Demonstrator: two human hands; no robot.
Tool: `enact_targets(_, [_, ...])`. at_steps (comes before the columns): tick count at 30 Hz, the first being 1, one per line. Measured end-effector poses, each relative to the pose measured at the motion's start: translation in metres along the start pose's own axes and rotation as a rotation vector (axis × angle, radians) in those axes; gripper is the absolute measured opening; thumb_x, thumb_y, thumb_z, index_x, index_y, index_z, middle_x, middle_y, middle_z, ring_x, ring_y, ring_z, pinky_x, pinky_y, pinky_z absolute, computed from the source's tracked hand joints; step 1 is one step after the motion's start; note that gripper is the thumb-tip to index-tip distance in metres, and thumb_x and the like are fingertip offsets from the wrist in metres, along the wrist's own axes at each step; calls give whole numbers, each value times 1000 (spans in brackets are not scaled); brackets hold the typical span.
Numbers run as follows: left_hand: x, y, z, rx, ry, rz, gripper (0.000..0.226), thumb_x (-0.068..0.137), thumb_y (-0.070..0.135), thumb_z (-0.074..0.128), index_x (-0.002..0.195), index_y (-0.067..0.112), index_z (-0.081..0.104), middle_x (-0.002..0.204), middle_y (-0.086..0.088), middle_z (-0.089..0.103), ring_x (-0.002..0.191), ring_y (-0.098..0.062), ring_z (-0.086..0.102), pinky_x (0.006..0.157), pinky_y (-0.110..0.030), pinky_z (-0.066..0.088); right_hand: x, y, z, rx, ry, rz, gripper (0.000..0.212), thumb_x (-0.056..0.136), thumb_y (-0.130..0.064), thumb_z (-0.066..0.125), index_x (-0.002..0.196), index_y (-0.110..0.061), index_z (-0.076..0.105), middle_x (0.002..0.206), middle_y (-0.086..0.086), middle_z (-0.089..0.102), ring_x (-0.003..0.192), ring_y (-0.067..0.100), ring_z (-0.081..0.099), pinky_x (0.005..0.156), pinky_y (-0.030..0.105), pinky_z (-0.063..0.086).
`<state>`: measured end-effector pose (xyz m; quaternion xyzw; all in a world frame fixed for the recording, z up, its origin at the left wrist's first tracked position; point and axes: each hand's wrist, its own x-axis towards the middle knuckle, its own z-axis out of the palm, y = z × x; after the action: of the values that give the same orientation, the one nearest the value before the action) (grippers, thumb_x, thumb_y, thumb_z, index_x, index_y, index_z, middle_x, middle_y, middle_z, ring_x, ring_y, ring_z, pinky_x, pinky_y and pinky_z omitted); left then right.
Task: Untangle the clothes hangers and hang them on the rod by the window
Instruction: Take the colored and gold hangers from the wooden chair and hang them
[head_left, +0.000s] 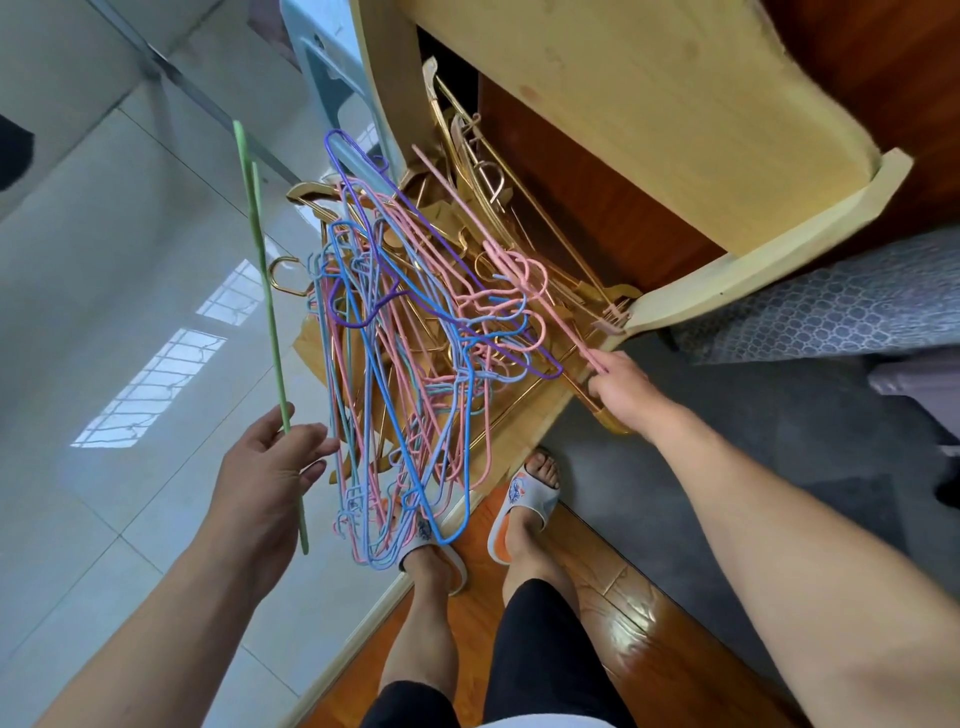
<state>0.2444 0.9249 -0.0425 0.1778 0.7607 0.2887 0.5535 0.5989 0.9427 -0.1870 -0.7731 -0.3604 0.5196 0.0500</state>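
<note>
Head view: left hand (270, 467) pinches green hanger (262, 291); right hand (621, 387) grips pink hanger (498, 249) in tangled hanger pile (405, 332) beside wooden bed frame (623, 130).

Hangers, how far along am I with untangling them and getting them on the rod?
Early on. Done: a green hanger is free of the pile, held in your left hand. In hand: your right hand pinches a pink hanger at its end. Left: the tangled heap of pink, blue, purple and gold hangers. No rod is in view.
</note>
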Motion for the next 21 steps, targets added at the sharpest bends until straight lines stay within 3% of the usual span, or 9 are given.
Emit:
enact_targets(2, [1,-1,-1,4,5,-16,47,94,7,62,139,9,49,125,-15,64,106,-24,69,103,-41,48,-1,0,-3,13,0,18,53,95,-10,46,144,-28,53,143,2,45,131,25,46,113,46,37])
enact_targets(7, [2,-3,-1,20,0,-32,48,95,8,63,140,10,48,135,-17,59,114,-27,66,103,-41,48,0,-3,-8,20,16,85,44,96,-7,44,125,-31,67,122,1,61,111,22,59,102,45,50])
enact_targets(15, [4,-2,1,47,25,-39,51,96,7,61,144,7,46,94,-5,67,91,-19,70,104,-40,47,5,-8,-4,17,73,81,50,101,-4,36,128,-34,65,132,0,54,112,20,53,105,43,47])
enact_targets(21, [6,-3,-2,39,38,-36,49,96,7,60,143,8,47,95,-5,65,92,-21,69,102,-40,48,7,-16,0,69,102,68,46,103,-3,38,133,-24,65,134,3,53,108,18,50,98,34,44])
